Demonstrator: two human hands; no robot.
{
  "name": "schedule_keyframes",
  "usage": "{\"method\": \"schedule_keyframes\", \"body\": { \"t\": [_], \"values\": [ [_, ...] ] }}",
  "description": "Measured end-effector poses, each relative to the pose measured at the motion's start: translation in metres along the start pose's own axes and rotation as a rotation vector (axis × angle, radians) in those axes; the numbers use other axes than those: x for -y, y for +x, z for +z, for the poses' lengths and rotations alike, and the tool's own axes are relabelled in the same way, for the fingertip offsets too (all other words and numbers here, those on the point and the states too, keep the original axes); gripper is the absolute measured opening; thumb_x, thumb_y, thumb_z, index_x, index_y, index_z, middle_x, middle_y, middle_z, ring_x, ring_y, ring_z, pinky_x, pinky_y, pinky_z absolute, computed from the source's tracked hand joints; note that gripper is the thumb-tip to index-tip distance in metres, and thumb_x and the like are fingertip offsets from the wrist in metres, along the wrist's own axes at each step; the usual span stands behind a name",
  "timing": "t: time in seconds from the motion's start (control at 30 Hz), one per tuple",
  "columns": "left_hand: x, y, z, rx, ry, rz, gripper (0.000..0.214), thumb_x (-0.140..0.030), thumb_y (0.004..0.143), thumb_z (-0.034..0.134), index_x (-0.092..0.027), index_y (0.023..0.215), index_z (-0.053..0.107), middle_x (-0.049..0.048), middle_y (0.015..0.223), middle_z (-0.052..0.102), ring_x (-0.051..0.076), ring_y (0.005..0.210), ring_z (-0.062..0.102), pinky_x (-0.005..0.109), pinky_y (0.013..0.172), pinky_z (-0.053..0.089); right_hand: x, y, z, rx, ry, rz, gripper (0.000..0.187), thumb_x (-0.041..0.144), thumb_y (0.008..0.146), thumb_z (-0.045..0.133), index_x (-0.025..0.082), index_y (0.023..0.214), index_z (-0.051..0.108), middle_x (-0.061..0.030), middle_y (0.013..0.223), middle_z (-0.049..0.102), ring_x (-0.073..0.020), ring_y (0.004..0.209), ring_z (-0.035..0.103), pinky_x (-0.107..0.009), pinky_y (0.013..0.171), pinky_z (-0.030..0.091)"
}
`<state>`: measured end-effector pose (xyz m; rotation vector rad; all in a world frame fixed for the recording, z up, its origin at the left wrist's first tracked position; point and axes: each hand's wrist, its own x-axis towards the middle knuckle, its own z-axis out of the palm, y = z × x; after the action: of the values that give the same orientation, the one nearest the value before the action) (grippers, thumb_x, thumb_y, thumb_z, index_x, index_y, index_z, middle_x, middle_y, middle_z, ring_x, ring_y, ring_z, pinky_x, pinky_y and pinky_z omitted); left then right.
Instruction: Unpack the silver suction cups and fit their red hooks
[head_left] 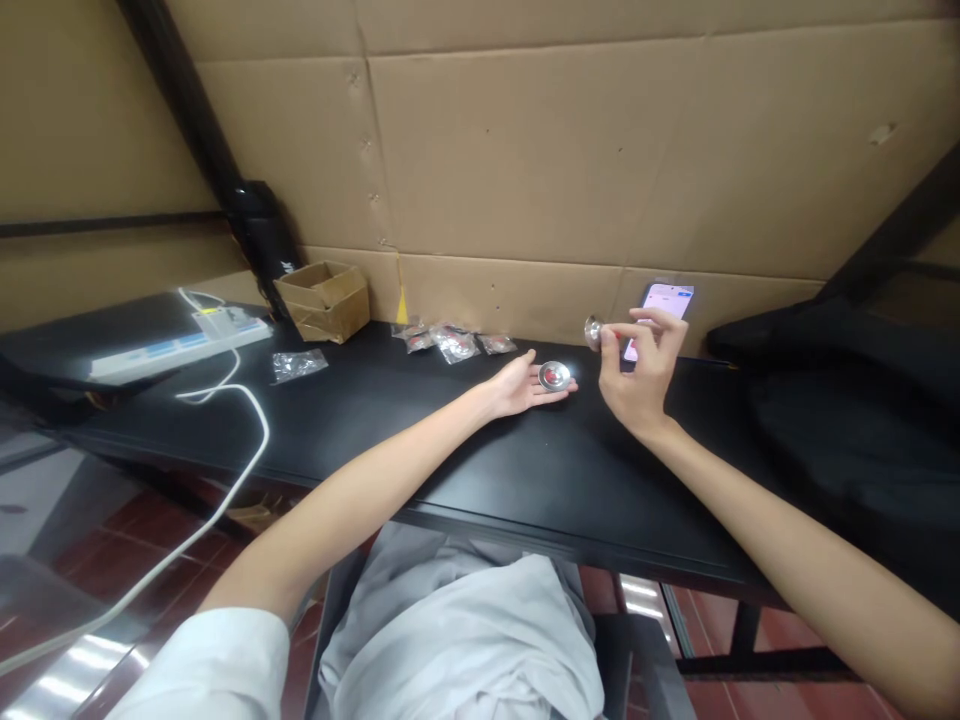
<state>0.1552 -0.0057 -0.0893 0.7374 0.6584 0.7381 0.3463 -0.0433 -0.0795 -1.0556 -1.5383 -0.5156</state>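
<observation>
Though merely cradled and not gripped, a round chrome fitting with a red centre (pixel 553 376), lying on the upturned palm of the left hand (pixel 516 390), near the base of the fingers, those fingers open and slightly apart, nothing clamped. Just to the right, the right hand (pixel 641 375), raised above the black tabletop (pixel 570 480), thumb and fingertips pinched together on a small domed chrome piece (pixel 594 332). Directly behind that hand, a smartphone (pixel 667 305) with a lit pink screen, propped against a corrugated cardboard wall (pixel 525 150). Along the foot of the wall, three clear plastic bags of small parts (pixel 455 345), a fourth bag (pixel 298 365) lying apart to the left, then an open cardboard box (pixel 322 300), a white power strip (pixel 180 345) with its white cable (pixel 255 420), and, at far right, a black fabric bag (pixel 847 400).
</observation>
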Motion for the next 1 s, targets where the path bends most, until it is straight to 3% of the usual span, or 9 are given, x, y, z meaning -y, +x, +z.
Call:
{"method": "schedule_keyframes", "body": {
  "t": [0.07, 0.17, 0.23, 0.33, 0.4, 0.57, 0.7, 1.0],
  "values": [
    [0.0, 0.0, 0.0, 0.002, -0.009, -0.006, 0.068, -0.054, 0.115, 0.022, -0.004, 0.135, 0.064, 0.0262, 0.123, 0.076, 0.029, 0.115, 0.078, 0.04, 0.101, 0.064, -0.001, -0.005, 0.005, 0.159, 0.0, -0.072, 0.027, 0.04, 0.11, 0.051, 0.022, 0.107, 0.071, -0.0199, 0.136, 0.062, -0.0358, 0.127, 0.062, -0.053, 0.108, 0.049],
    [-0.002, 0.002, -0.003, -0.004, -0.013, -0.023, 0.069, -0.055, 0.115, 0.019, -0.006, 0.133, 0.064, 0.0223, 0.12, 0.076, 0.027, 0.114, 0.078, 0.04, 0.104, 0.063, -0.007, -0.013, 0.018, 0.577, 0.114, -0.18, 0.023, 0.035, 0.111, 0.048, 0.023, 0.102, 0.066, -0.0146, 0.114, 0.07, -0.0313, 0.106, 0.067, -0.048, 0.095, 0.053],
    [-0.002, 0.004, -0.005, 0.003, -0.011, -0.037, 0.058, -0.048, 0.116, 0.025, -0.008, 0.125, 0.066, 0.0176, 0.111, 0.076, 0.025, 0.108, 0.078, 0.04, 0.108, 0.061, -0.014, -0.016, 0.025, 0.675, 0.199, -0.159, 0.019, 0.033, 0.11, 0.049, 0.024, 0.101, 0.064, -0.0124, 0.106, 0.07, -0.0295, 0.097, 0.067, -0.044, 0.088, 0.054],
    [-0.001, 0.004, -0.004, 0.01, 0.004, -0.028, 0.031, -0.025, 0.113, 0.041, -0.011, 0.107, 0.068, 0.0092, 0.092, 0.074, 0.019, 0.091, 0.077, 0.039, 0.113, 0.058, -0.019, -0.017, 0.028, 0.654, 0.294, -0.092, 0.015, 0.034, 0.109, 0.053, 0.024, 0.102, 0.063, -0.0106, 0.105, 0.07, -0.0287, 0.095, 0.068, -0.043, 0.086, 0.055],
    [0.001, 0.003, -0.003, -0.006, 0.011, -0.007, 0.025, -0.014, 0.11, 0.044, -0.012, 0.1, 0.067, 0.007, 0.087, 0.072, 0.016, 0.087, 0.075, 0.038, 0.116, 0.056, -0.019, -0.017, 0.024, 0.653, 0.364, -0.073, 0.013, 0.035, 0.108, 0.056, 0.025, 0.103, 0.063, -0.0103, 0.108, 0.07, -0.0284, 0.097, 0.068, -0.043, 0.086, 0.055],
    [0.002, 0.002, -0.002, -0.01, 0.022, 0.018, 0.027, -0.013, 0.11, 0.043, -0.012, 0.103, 0.069, 0.0122, 0.098, 0.077, 0.018, 0.098, 0.077, 0.038, 0.115, 0.056, -0.013, -0.017, 0.018, 0.652, 0.431, -0.075, 0.009, 0.034, 0.104, 0.065, 0.025, 0.102, 0.065, -0.0117, 0.117, 0.069, -0.0286, 0.102, 0.07, -0.044, 0.087, 0.058],
    [0.003, 0.004, -0.004, 0.001, 0.058, 0.054, 0.027, -0.012, 0.109, 0.044, -0.011, 0.104, 0.07, 0.0166, 0.109, 0.079, 0.02, 0.105, 0.079, 0.034, 0.11, 0.057, -0.014, -0.019, 0.019, 0.641, 0.395, -0.08, 0.017, 0.037, 0.096, 0.075, 0.024, 0.103, 0.066, -0.0142, 0.13, 0.072, -0.0336, 0.116, 0.071, -0.049, 0.095, 0.058],
    [0.003, 0.005, -0.003, 0.034, 0.083, 0.046, 0.027, -0.014, 0.11, 0.044, -0.01, 0.107, 0.07, 0.0166, 0.107, 0.08, 0.019, 0.098, 0.081, 0.028, 0.097, 0.06, -0.014, -0.015, 0.015, 0.606, 0.355, -0.061, 0.023, 0.038, 0.087, 0.085, 0.026, 0.1, 0.071, -0.0095, 0.117, 0.081, -0.034, 0.107, 0.074, -0.051, 0.095, 0.057]
  ]
}}
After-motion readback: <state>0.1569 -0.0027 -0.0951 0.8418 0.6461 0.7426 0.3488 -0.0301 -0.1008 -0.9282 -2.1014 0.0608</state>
